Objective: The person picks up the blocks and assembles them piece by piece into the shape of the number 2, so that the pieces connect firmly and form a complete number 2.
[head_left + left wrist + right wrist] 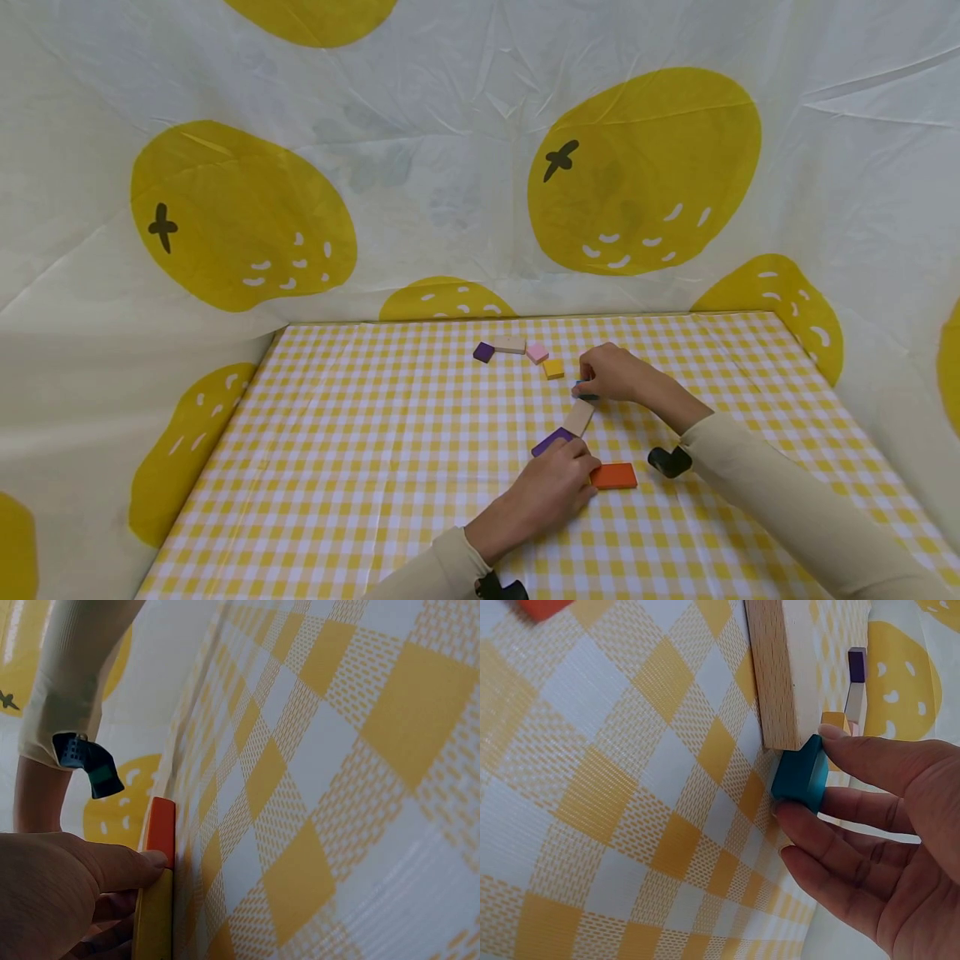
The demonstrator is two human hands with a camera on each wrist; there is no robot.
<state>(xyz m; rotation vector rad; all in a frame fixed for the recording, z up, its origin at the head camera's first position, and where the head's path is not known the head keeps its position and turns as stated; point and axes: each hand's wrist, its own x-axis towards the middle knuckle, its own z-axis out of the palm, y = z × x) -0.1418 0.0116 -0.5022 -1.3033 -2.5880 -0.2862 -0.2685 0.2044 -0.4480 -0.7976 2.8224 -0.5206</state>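
My right hand (pixel 611 372) pinches a small teal block (pixel 801 776) between thumb and fingers, right at the end of a bare wooden block (pixel 780 671). In the left wrist view my left hand (pixel 56 889) grips a yellow block (pixel 154 915), with its thumb tip where that block meets an orange block (pixel 160 829). In the head view the yellow block is hidden under the left hand, and the orange block lies just right of its fingertips. A purple block (pixel 551 442) shows beyond the left knuckles, against the near end of the wooden block.
Farther back, a small yellow block (pixel 553 369), a pink block (pixel 537 353), another wooden block (pixel 510 344) and a dark purple block (pixel 483 352) continue a curved row. The checked tablecloth (pixel 337 467) ends at a fruit-print curtain (pixel 442 200).
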